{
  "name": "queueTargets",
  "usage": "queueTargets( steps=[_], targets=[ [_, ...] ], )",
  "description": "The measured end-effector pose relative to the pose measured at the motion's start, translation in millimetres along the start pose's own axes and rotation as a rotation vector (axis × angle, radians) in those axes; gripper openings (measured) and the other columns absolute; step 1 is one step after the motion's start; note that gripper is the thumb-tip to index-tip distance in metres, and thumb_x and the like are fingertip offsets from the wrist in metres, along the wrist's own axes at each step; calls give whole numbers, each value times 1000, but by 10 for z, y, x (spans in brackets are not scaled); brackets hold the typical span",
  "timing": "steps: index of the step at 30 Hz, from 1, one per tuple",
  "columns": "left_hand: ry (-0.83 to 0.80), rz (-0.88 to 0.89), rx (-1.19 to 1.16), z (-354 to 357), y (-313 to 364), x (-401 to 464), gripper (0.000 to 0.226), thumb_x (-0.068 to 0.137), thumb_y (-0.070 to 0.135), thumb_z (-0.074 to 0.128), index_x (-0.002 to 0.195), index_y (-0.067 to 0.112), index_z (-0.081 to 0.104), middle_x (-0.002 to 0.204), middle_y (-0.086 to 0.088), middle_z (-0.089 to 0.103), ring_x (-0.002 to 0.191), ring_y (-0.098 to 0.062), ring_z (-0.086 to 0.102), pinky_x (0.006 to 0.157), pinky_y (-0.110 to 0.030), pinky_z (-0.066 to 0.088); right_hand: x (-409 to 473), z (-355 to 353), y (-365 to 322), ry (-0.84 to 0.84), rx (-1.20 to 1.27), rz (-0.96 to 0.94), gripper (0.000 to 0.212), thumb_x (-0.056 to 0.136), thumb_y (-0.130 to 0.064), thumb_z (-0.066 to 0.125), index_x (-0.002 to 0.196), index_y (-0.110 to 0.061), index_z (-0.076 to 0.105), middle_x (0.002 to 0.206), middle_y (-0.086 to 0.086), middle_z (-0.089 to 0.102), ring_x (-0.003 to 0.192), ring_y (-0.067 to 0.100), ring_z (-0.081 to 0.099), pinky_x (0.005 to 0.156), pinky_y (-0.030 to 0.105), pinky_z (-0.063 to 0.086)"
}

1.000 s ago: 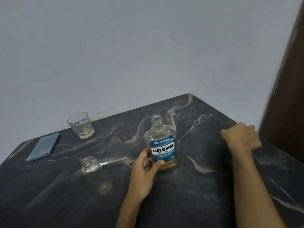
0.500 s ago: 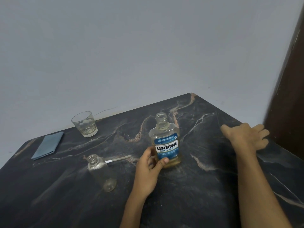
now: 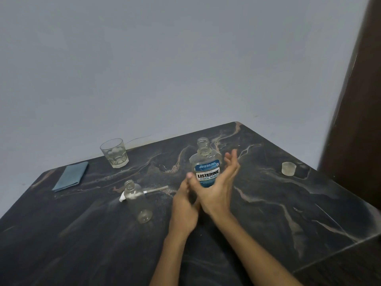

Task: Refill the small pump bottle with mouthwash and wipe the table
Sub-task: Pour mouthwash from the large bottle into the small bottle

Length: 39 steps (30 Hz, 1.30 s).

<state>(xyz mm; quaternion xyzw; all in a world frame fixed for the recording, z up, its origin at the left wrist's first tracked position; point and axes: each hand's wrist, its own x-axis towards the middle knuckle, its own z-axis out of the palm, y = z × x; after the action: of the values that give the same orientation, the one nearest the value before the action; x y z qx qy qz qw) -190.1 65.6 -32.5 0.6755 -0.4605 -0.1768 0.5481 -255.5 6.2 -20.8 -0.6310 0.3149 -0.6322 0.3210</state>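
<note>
Head view: your right hand [image 3: 216, 190] has left the table's right edge and come in beside the mouthwash bottle [image 3: 206, 168], fingers spread apart, uncovering a small clear cap [image 3: 289, 168] at right. Your left hand [image 3: 184, 205] is still at the bottle's base, though blur hides whether it grips. Dark, marble-veined table [image 3: 288, 223] fills the lower frame. The uncapped clear bottle at centre reads "LISTERINE COOL MINT" on blue. Left of it stand a faceted glass tumbler [image 3: 114, 153], a folded blue cloth [image 3: 71, 176], the open small pump bottle [image 3: 137, 200] and its white pump [image 3: 142, 193].
</note>
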Motion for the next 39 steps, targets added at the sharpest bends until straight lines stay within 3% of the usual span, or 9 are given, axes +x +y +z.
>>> queueTargets(
  steps=[2,5,9,12,15,19,26,34,39],
  targets=[
    [45,16,310,-54,36,-182,47,89,7,57,135,14,46,124,-2,61,116,-17,58,97,-36,48,-80,-3,30,-107,-97,32,127,55,-75,68,145,-36,-13,145,1,16,134,16,26,107,33,32],
    [280,80,499,-102,190,-545,40,90,21,59,130,20,52,121,2,63,110,-14,59,85,-24,47,-93,-34,93,-164,-178,77,132,56,-65,76,144,-34,-17,144,3,17,133,22,30,107,43,37],
    [675,266,422,-253,309,-806,43,78,10,73,117,10,55,115,-8,60,104,-22,55,84,-26,45,-85,-48,122,-145,-200,118,125,58,-55,81,146,-35,-5,138,2,26,121,20,45,95,38,46],
    [846,92,239,-503,259,-694,69,73,12,76,130,3,40,129,-16,47,118,-27,44,99,-24,34,-94,-43,135,-146,-223,133,107,64,-46,80,145,-28,12,134,0,33,113,19,51,89,38,49],
    [729,-104,261,-683,161,-499,95,71,22,80,142,-1,22,141,-22,34,131,-37,32,108,-42,28,-94,-39,144,-127,-243,131,90,68,-40,79,139,-21,26,129,0,43,110,22,54,87,42,51],
    [513,-138,250,-795,28,-302,103,77,25,76,148,1,4,149,-20,29,134,-34,34,110,-43,32,-84,-39,153,-108,-227,135,88,68,-38,81,137,-18,31,127,0,45,110,19,53,89,38,50],
    [392,-19,295,-634,24,-183,76,90,14,61,148,11,12,151,-13,32,134,-28,39,105,-38,36,-73,-23,146,-84,-266,123,90,66,-41,82,137,-16,33,126,0,47,111,19,54,89,42,52],
    [167,146,357,-362,14,-98,76,88,35,64,147,31,16,144,-4,44,116,-23,57,91,-44,52,-45,0,142,-67,-351,65,101,61,-44,83,140,-16,26,130,1,45,114,22,53,90,45,50],
    [156,148,257,-407,-79,-90,76,83,39,67,142,42,19,139,-1,48,118,-17,55,92,-42,53,76,12,189,-27,-425,-83,85,57,-39,82,125,-11,40,109,1,54,94,16,56,76,27,47]
  ],
)
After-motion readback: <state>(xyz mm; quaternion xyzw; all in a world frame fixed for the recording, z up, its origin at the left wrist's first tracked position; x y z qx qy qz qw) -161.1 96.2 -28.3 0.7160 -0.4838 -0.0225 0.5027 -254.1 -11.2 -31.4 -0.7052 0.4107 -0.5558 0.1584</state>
